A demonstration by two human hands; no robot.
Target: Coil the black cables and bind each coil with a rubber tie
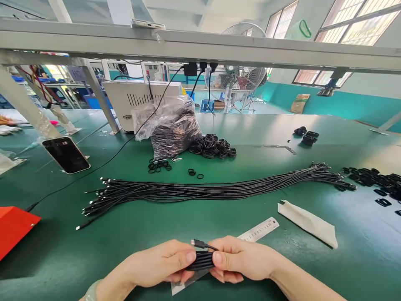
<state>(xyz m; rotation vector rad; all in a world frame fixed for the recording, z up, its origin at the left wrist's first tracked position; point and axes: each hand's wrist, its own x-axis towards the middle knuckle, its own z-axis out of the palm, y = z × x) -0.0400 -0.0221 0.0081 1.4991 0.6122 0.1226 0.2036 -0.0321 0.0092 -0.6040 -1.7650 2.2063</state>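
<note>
A black cable wound into a flat coil (202, 261) is held between my two hands, low in the middle of the view. My left hand (163, 261) pinches its left end, thumb on top. The right end is gripped by my right hand (239, 259), also thumb on top. One plug of the cable (199, 243) sticks out to the left above the coil, its metal tip pointing at my left hand. Beneath the hands a steel ruler (261, 229) lies slantwise on the green table, partly covered by them.
Beyond my hands a long bundle of black cables (200, 191) stretches across the table (138, 228). Black rings (211, 146) lie by a plastic bag (177, 133). To the right are a pale strip (308, 223) and black clips (372, 177). At left stand a phone (66, 154) and a red box (15, 230).
</note>
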